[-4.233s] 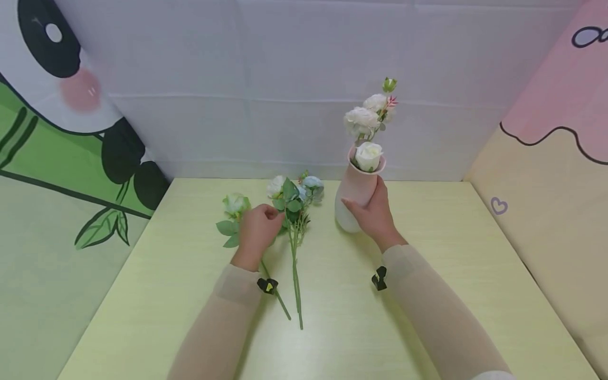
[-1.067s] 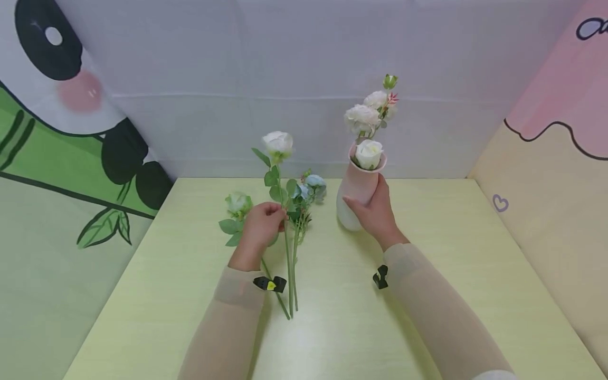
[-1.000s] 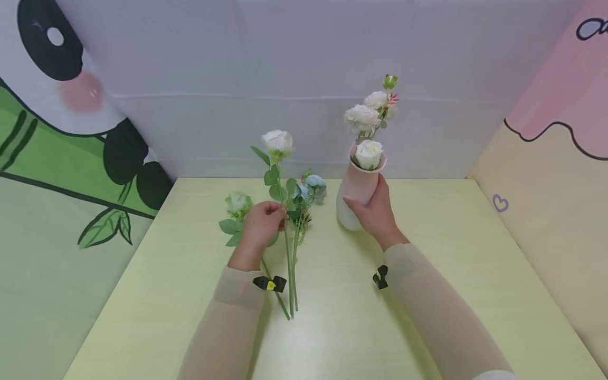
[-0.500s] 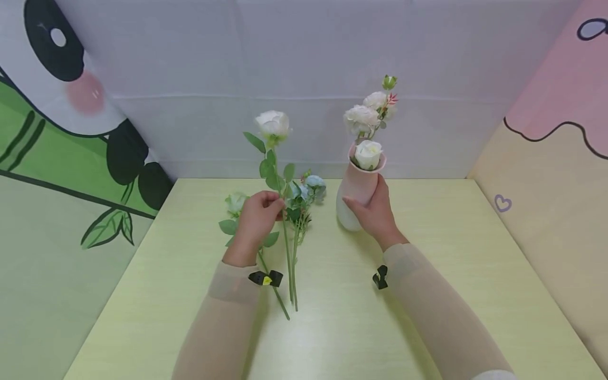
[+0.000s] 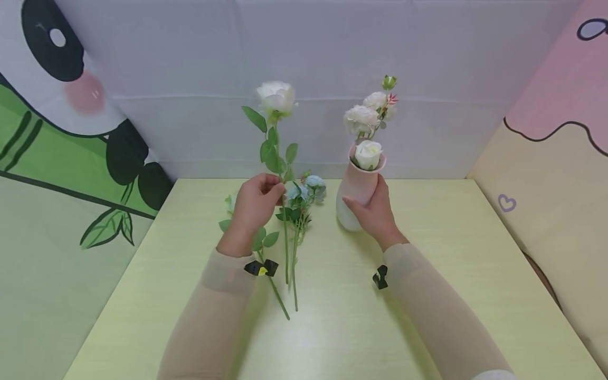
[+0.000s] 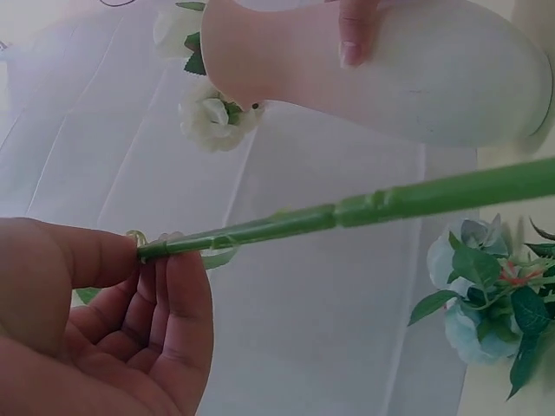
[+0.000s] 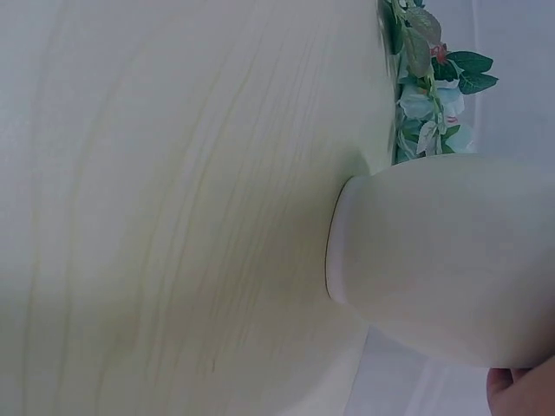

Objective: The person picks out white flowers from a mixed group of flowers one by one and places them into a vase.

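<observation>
My left hand point(image 5: 254, 206) pinches the green stem of a white artificial flower point(image 5: 277, 97) between thumb and fingers, just below its upper leaves. The flower stands upright, its stem point(image 6: 355, 212) crossing the left wrist view. To the right, a pink-and-white vase point(image 5: 351, 195) stands on the table, tilted slightly in the head view. My right hand point(image 5: 375, 216) grips the vase's side, thumb toward the front. A white rose point(image 5: 368, 154) sits low in its mouth, and a spray of white blooms point(image 5: 363, 120) rises behind. In the right wrist view, only fingertips point(image 7: 520, 386) show by the vase.
A blue flower spray point(image 5: 304, 191) lies on the pale table point(image 5: 332, 327) between the hands. Left of it lies a pale green flower, its bloom mostly hidden behind my left hand and its stem point(image 5: 279, 298) pointing toward me. A grey cloth backdrop point(image 5: 199, 116) stands behind.
My left hand has picked up the white flower from beside the blue spray and raised it steadily, its stem end moving away from me. The right hand and vase have stayed in place.
</observation>
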Demonstrator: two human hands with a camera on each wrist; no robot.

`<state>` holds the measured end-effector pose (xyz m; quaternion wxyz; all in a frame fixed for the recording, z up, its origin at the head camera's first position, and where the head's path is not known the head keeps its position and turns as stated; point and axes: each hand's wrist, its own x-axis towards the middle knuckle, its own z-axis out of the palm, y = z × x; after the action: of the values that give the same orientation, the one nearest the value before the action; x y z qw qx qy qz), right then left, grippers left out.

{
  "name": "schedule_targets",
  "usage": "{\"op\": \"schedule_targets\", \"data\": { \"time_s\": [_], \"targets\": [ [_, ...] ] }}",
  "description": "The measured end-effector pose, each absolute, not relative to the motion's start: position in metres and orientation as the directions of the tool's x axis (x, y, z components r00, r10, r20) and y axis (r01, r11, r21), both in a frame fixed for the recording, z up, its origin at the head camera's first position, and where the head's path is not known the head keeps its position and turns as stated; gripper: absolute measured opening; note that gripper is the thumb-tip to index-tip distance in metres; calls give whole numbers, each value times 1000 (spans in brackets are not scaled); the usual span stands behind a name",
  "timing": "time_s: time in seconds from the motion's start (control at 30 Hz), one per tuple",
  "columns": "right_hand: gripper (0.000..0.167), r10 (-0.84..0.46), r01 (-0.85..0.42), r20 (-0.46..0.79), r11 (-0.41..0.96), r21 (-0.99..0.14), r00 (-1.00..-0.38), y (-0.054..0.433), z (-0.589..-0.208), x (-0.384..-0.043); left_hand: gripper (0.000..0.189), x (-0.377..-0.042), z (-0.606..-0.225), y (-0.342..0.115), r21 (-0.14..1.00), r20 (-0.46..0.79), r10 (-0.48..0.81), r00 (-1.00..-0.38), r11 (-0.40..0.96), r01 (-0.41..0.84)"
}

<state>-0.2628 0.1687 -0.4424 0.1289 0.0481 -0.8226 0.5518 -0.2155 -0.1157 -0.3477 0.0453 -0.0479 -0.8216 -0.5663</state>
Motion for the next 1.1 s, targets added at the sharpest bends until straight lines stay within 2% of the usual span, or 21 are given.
{"op": "schedule_targets", "data": {
  "time_s": [0.33,0.67,1.1],
  "targets": [
    [98,56,-227,268,385,-895,-962,169,-443,-264,27,-222,-327,-109,909,218,102,-971,342,240],
    [96,51,-248,289,388,-888,-956,169,-443,-265,28,-229,-314,-96,913,229,168,-959,305,272],
    [96,57,-240,284,393,-888,-957,171,-444,-266,25,-243,-274,-79,903,286,224,-932,263,340]
  ]
}}
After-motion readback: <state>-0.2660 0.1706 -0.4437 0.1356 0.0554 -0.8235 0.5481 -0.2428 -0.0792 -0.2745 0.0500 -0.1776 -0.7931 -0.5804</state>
